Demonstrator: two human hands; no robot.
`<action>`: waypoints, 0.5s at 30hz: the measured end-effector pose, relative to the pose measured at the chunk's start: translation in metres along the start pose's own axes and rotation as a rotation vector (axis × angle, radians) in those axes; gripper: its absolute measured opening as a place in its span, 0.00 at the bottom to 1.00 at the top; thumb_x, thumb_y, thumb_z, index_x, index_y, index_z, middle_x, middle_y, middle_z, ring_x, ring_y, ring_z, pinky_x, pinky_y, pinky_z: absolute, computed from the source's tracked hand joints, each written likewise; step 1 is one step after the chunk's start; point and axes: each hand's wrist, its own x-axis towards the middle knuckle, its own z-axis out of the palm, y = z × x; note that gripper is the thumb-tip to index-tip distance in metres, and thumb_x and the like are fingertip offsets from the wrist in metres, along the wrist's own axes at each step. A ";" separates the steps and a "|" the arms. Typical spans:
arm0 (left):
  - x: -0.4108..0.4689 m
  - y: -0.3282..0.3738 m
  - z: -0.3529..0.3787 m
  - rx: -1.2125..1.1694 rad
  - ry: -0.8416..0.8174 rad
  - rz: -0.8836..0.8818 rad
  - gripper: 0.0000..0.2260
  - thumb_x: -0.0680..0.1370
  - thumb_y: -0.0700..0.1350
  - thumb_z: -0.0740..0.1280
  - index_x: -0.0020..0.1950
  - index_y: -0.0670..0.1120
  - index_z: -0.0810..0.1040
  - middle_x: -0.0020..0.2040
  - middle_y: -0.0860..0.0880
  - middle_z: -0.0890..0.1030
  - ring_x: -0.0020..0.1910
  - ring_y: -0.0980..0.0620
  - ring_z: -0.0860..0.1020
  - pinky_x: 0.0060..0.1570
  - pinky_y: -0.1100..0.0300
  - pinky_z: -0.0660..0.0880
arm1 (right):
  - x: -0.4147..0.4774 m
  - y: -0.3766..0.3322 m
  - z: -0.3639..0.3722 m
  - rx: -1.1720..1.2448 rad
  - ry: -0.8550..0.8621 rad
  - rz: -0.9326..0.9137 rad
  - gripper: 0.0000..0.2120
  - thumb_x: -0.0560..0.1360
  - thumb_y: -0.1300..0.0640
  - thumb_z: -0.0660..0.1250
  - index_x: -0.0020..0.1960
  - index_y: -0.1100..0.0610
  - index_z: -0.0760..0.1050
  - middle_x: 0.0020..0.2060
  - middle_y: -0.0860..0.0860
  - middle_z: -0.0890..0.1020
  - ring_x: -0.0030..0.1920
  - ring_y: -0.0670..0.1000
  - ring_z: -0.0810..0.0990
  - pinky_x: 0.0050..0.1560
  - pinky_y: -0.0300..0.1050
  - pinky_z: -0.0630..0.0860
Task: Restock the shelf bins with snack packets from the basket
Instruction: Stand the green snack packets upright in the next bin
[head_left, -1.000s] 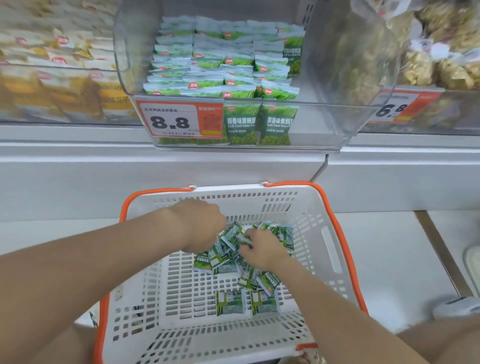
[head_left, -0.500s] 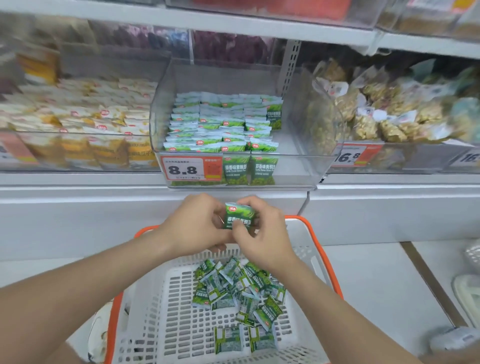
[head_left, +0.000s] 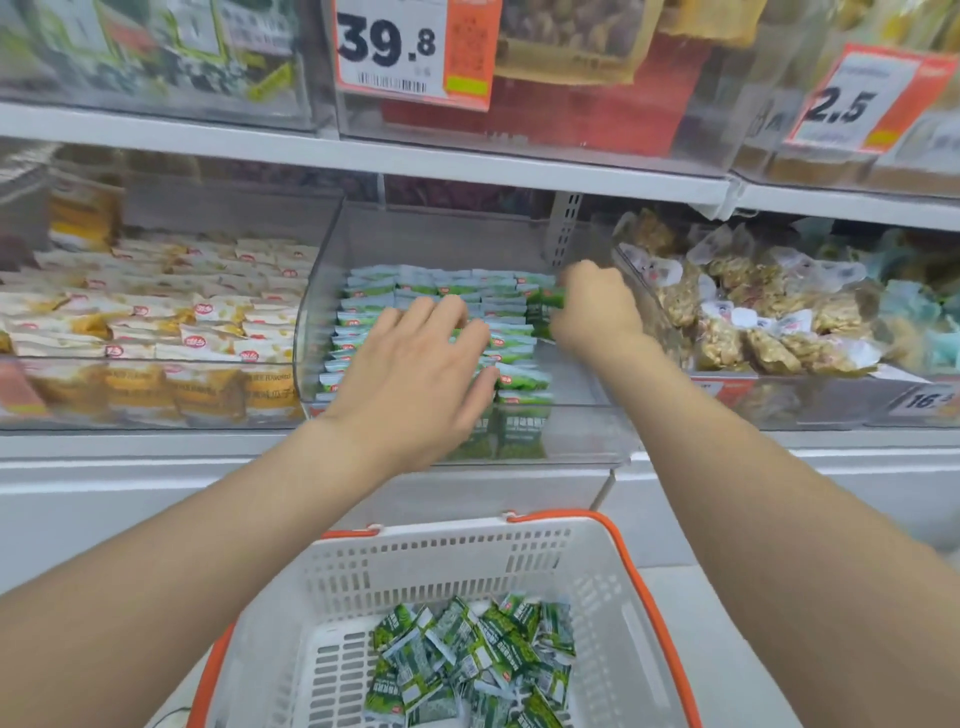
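Observation:
A clear shelf bin (head_left: 582, 431) holds neat rows of green snack packets (head_left: 447, 291). My left hand (head_left: 421, 379) lies spread, fingers straight, over the front rows of packets in the bin. At the bin's back right, my right hand (head_left: 597, 306) grips a green packet (head_left: 543, 309), standing it against the last row. Below, the white basket with an orange rim (head_left: 447, 566) contains a loose pile of several green packets (head_left: 467, 660).
A bin of yellow-and-white packets (head_left: 156, 322) stands to the left, a bin of clear nut bags (head_left: 753, 317) to the right. An upper shelf (head_left: 363, 156) with price tags 39.8 and 2.5 overhangs the bins. A white ledge runs below.
Both hands rose from the basket into the green-packet bin. The packet they held together half a second ago is now in my right hand at the bin's back right; my left hand has let go.

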 end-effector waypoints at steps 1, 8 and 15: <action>0.005 -0.004 0.002 0.007 -0.039 -0.013 0.19 0.82 0.59 0.53 0.55 0.47 0.75 0.58 0.46 0.74 0.55 0.41 0.72 0.52 0.44 0.69 | 0.013 -0.001 0.005 -0.052 -0.068 0.015 0.19 0.77 0.66 0.68 0.67 0.64 0.72 0.61 0.65 0.76 0.60 0.67 0.78 0.51 0.53 0.75; 0.010 -0.017 0.018 -0.102 -0.234 -0.062 0.23 0.81 0.63 0.47 0.60 0.51 0.73 0.65 0.46 0.69 0.62 0.41 0.67 0.60 0.44 0.66 | 0.063 -0.015 0.030 -0.147 -0.231 0.073 0.25 0.78 0.70 0.66 0.74 0.65 0.69 0.70 0.65 0.73 0.67 0.64 0.76 0.59 0.50 0.77; 0.009 -0.014 0.011 -0.071 -0.023 -0.009 0.16 0.81 0.59 0.56 0.50 0.48 0.75 0.51 0.48 0.73 0.49 0.43 0.72 0.49 0.46 0.68 | 0.043 -0.010 0.017 -0.182 -0.058 -0.010 0.21 0.76 0.70 0.70 0.67 0.66 0.73 0.64 0.65 0.76 0.63 0.68 0.78 0.57 0.55 0.78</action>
